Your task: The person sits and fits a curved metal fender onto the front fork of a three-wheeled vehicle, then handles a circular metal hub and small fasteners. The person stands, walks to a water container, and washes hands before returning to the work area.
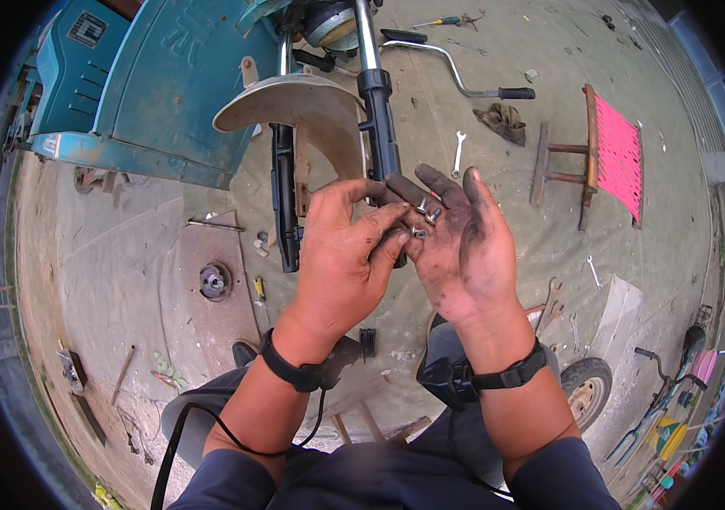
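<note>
My right hand (pixel 474 255) is held palm up, with blackened fingers spread. Several small metal bolts (pixel 431 217) lie on it near the base of the fingers; one has a blue patch on its thread. My left hand (pixel 346 255) reaches across, fingers bent, its tips touching the right hand's fingers beside the bolts. Whether anything is pinched there is hidden. Just beyond both hands stand the black and chrome front fork legs (pixel 380 108) of a teal motor tricycle. A metal mudguard (pixel 299 105) sits between them, and no wheel shows in the fork.
A teal body panel (pixel 177 89) rises at left. On the ground sheet lie an open-ended wrench (pixel 459 153), a handlebar (pixel 458 70), a dark rag (pixel 501 123), a screwdriver (pixel 260 290) and a hub-like metal part (pixel 214 282). A pink-webbed stool (pixel 617 156) and a tyred wheel (pixel 587 392) are at right.
</note>
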`<state>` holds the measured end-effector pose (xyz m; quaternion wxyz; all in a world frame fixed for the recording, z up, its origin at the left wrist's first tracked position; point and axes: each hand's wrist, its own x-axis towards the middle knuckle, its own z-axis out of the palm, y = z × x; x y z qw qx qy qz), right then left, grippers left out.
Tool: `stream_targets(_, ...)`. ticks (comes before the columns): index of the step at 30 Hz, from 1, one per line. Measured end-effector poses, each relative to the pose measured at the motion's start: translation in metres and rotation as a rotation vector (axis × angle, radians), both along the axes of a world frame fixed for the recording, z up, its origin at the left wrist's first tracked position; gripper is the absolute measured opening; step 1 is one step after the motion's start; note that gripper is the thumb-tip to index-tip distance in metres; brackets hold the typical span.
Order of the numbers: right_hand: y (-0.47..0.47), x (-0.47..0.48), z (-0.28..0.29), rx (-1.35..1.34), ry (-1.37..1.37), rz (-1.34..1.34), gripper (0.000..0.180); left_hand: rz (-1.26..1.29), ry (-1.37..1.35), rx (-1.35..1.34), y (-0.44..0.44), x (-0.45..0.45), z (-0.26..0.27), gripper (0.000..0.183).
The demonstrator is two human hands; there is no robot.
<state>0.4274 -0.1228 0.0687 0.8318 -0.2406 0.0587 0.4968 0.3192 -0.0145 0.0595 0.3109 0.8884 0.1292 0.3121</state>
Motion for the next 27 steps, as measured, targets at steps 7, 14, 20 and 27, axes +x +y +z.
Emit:
stream_targets(7, 0.0, -0.003, -0.004, -0.008, -0.022, -0.007, 0.043, -0.031, 0.004, 0.019, -0.008, -0.005, -0.006, 0.032)
stream_targets(14, 0.004, -0.004, -0.009, -0.004, -0.044, -0.023, 0.054, -0.001, 0.001, -0.064, -0.005, -0.009, -0.013, 0.028)
stream_targets(20, 0.004, 0.0, -0.004, -0.097, -0.032, -0.122, 0.055, 0.275, -0.086, -1.009, 0.037, -0.013, -0.053, 0.019)
stream_targets(27, 0.006, 0.004, -0.002, -0.099, 0.02, -0.135, 0.045, 0.245, 0.018, -1.377, 0.058, 0.003, -0.094, 0.023)
